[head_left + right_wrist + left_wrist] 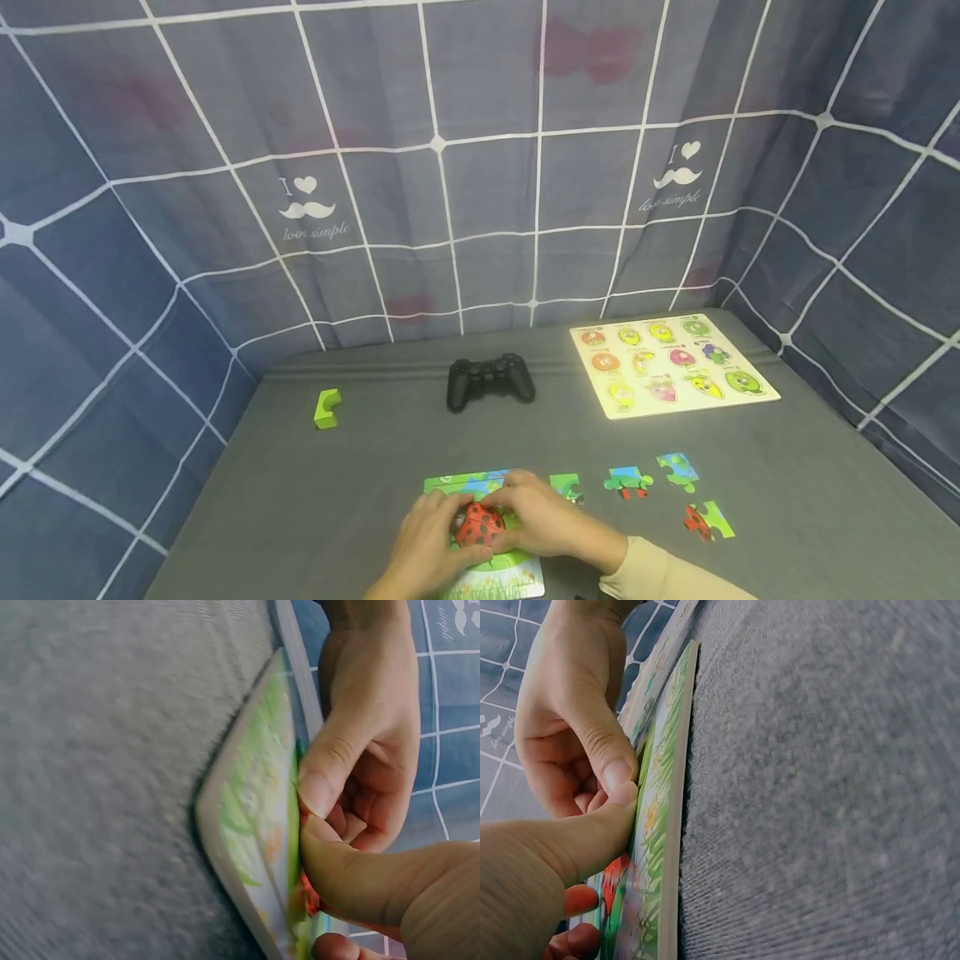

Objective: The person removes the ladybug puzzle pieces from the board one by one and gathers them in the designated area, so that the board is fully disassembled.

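A ladybug puzzle board (513, 586) with a grassy green border lies flat at the near middle of the table. My left hand (426, 537) and right hand (543, 518) meet over it from either side. Between them are red, black-spotted ladybug puzzle pieces (480, 523), held between curled fingers and thumbs. From the left wrist view, both thumb tips touch each other just above the board's grass edge (660, 847). The right wrist view has the thumbs close together by a strip of red. The fingers hide where one piece ends and another begins.
Loose puzzle pieces lie right of the board: a green one (566, 486), two blue-green ones (628, 479) (678, 470) and a red-green one (708, 521). Farther back are a black game controller (490, 379), a green block (326, 408) and a fruit board (652, 400).
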The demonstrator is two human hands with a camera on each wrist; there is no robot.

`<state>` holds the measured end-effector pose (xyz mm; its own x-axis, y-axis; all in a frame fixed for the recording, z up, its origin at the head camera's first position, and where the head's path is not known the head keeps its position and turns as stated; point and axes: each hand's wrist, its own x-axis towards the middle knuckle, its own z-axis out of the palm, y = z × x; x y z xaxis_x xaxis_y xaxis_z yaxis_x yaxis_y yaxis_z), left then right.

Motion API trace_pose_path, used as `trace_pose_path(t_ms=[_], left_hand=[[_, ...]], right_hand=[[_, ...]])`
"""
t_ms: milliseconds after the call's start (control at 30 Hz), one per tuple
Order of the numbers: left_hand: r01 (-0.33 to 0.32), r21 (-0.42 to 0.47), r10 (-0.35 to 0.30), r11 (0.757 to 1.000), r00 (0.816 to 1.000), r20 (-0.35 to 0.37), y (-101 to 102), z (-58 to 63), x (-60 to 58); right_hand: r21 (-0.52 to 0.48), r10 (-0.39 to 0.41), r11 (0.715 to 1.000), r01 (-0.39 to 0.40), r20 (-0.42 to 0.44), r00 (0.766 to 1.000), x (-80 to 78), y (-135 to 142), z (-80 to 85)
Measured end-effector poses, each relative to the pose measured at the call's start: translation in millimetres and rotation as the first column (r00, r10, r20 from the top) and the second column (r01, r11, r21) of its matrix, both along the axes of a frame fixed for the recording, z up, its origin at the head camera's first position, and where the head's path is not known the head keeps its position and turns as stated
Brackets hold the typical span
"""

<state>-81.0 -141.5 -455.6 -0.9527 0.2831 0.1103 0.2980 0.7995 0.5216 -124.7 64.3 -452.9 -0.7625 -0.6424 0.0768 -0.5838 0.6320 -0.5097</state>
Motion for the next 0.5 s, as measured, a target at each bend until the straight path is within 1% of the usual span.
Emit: trace_pose_path(t_ms=[133,200,300,367,500], left_hand=[[-0.005,-0.001,0.005,1.0,0.999,-0.048,-0.3,-0.9,-1.6],[-0.006,0.01,0.007,1.0,0.998,-0.056,-0.7,-1.2,-2.1],[-0.005,0.038,0.007,0.999,0.999,-0.047,-1.6,-1.3,-2.2],[-0.009,0.054,0.011,0.998,1.0,-0.028,-2.1,0.4,-1.7],[-0.053,0.027,0.053,0.998,0.999,0.007,-2.3,4.7,0.5]], right_hand=[[-0.019,0.01,1.0,-0.01,-0.011,1.0,0.5,-1.3,-0.7],[-0.035,0.01,0.999,-0.011,-0.009,1.0,1.3,-2.0,-0.8],[-0.057,0.014,0.998,-0.015,-0.007,1.0,2.8,-3.5,-0.3],[-0.066,0.011,0.998,-0.012,-0.013,1.0,3.5,-4.3,-0.6],[-0.071,-0.009,0.997,0.007,-0.026,1.0,4.3,-5.2,-2.0]])
